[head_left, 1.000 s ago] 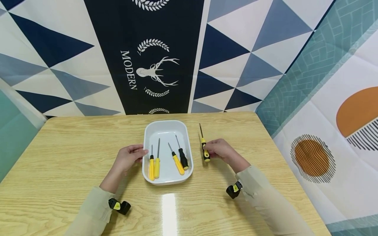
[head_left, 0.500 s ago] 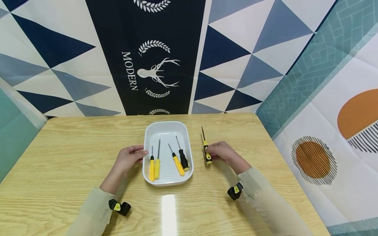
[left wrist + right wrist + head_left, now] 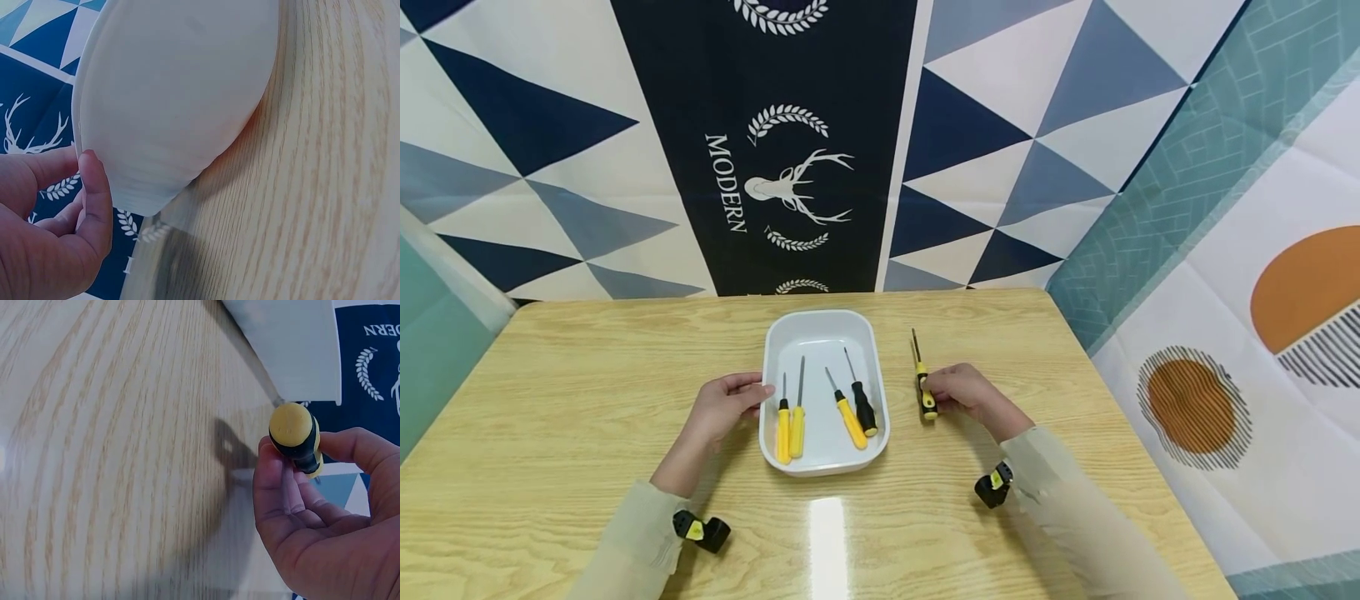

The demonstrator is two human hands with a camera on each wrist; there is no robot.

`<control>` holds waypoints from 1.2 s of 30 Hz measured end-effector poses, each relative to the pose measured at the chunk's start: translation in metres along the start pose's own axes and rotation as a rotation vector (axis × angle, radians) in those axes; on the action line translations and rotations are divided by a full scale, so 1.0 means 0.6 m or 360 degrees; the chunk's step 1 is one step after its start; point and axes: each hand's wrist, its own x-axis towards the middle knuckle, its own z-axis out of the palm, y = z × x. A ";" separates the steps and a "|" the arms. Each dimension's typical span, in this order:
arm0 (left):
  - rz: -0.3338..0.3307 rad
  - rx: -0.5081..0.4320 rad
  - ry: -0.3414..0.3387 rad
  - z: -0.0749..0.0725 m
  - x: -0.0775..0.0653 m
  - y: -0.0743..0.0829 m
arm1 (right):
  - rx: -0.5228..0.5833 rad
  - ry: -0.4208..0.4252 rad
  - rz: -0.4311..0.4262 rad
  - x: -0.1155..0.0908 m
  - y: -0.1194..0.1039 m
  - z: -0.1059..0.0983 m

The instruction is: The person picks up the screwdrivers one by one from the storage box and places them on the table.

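Observation:
A white rectangular tray (image 3: 823,310) stands on the wooden table, holding several screwdrivers. On its left side lie two yellow-handled screwdrivers (image 3: 797,432); on the right are another yellow-handled one (image 3: 852,423) and a black-handled one (image 3: 864,408). My left hand (image 3: 724,408) pinches the tray's left rim between thumb and fingers, seen closely in the left wrist view. To the right of the tray, my right hand (image 3: 962,390) grips a black and yellow screwdriver (image 3: 927,402) by its handle, shaft pointing away from me. The right wrist view shows its rounded yellow handle end (image 3: 292,425).
The wooden table (image 3: 587,400) extends to both sides of the tray. A patterned cloth (image 3: 805,167) hangs behind the table's back edge, and another (image 3: 1210,400) hangs along the right. Each sleeve carries a small black wrist camera (image 3: 702,531).
The right hand has shifted slightly toward me and to the right with the screwdriver. The left hand keeps its hold on the tray, and the other screwdrivers lie as before.

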 end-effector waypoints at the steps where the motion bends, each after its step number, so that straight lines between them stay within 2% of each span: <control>1: 0.0000 0.0001 0.0001 -0.001 -0.001 0.000 | 0.0008 0.0000 0.0004 0.002 0.002 0.000; 8: 0.0005 0.0009 0.0000 -0.002 -0.003 0.000 | 0.0045 -0.0093 -0.0084 0.007 0.012 -0.007; 16: -0.0004 0.0012 -0.0006 -0.003 -0.005 0.001 | 0.0003 -0.0031 0.0030 0.008 0.012 -0.004; 36: -0.0011 -0.0012 -0.0012 -0.001 -0.003 0.002 | -0.0011 -0.0005 0.0061 0.013 0.016 -0.010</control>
